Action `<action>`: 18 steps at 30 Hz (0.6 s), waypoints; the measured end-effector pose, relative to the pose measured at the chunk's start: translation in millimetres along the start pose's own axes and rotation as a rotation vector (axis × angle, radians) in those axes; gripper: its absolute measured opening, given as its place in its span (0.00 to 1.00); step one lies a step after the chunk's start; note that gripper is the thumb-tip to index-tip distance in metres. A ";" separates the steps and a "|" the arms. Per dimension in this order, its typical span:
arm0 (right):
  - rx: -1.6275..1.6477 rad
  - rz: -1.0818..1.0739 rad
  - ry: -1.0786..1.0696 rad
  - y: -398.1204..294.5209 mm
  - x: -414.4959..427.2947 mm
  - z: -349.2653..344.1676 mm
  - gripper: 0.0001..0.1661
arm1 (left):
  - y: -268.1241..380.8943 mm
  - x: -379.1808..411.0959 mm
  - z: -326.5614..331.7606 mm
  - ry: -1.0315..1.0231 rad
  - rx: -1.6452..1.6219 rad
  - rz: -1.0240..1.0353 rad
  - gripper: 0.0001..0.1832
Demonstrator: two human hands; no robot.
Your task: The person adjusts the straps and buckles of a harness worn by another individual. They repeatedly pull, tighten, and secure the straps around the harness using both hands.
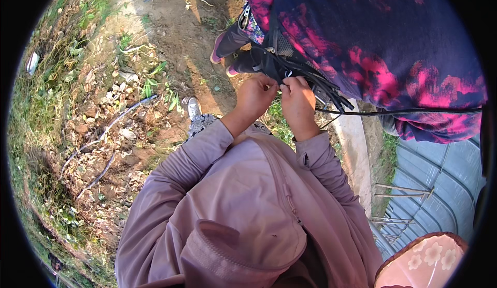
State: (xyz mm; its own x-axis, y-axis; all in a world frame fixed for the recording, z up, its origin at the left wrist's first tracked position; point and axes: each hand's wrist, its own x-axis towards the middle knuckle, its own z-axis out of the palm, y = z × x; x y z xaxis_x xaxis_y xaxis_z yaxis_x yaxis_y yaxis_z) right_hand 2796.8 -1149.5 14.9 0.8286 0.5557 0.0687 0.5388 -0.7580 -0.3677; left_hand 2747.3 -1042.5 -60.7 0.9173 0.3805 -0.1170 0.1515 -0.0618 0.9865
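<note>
My left hand [258,97] and my right hand [298,103] meet in front of me, thumbs and fingertips pinched close together. They are at the lower end of a dark strap [270,65], which hangs from a black mesh bag [285,47] at another person's side. A small white tie [287,73] shows just above my right fingertips. The exact piece between my fingers is hidden. Several black cables [326,82] hang in a bundle beside my right hand, and one long black cable [404,113] runs off to the right.
A person in a navy and pink top [372,32] stands close by at upper right. Dry leaves [124,132] and a pale hose [105,130] lie on the left. A concrete edge [351,144] borders a plastic-covered greenhouse [435,175]. A flowered pink brim [423,262] shows at lower right.
</note>
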 end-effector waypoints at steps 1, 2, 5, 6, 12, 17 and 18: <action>0.003 0.000 -0.001 0.1 0.2 -0.4 0.08 | -2.1 0.7 1.2 0.005 -0.010 0.015 0.07; 0.001 0.002 0.001 1.0 0.3 -0.4 0.08 | -3.9 0.6 2.9 -0.006 -0.049 -0.013 0.06; 0.001 0.010 0.006 3.4 0.4 0.9 0.08 | -1.1 1.3 4.2 -0.028 -0.145 -0.063 0.04; 0.005 0.008 0.007 2.9 0.8 0.1 0.08 | -2.2 2.0 6.2 -0.023 -0.165 -0.057 0.04; 0.114 0.096 0.055 3.3 0.6 2.3 0.09 | -20.4 -0.8 8.7 -0.065 -0.489 -0.148 0.03; 0.114 0.084 0.072 6.5 1.9 1.5 0.09 | -14.0 -0.4 -12.1 -0.158 -0.446 -0.396 0.03; 0.115 0.077 0.071 6.6 2.2 2.5 0.09 | -7.6 -2.0 -13.0 -0.089 -0.371 -0.326 0.04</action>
State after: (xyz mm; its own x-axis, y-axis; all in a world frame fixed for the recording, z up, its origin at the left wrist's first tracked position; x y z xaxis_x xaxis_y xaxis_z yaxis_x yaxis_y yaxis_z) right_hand 2801.8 -1152.4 10.4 0.8778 0.4685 0.1002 0.4555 -0.7513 -0.4776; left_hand 2739.5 -1030.8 -66.5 0.8744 0.2445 -0.4190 0.3090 0.3854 0.8695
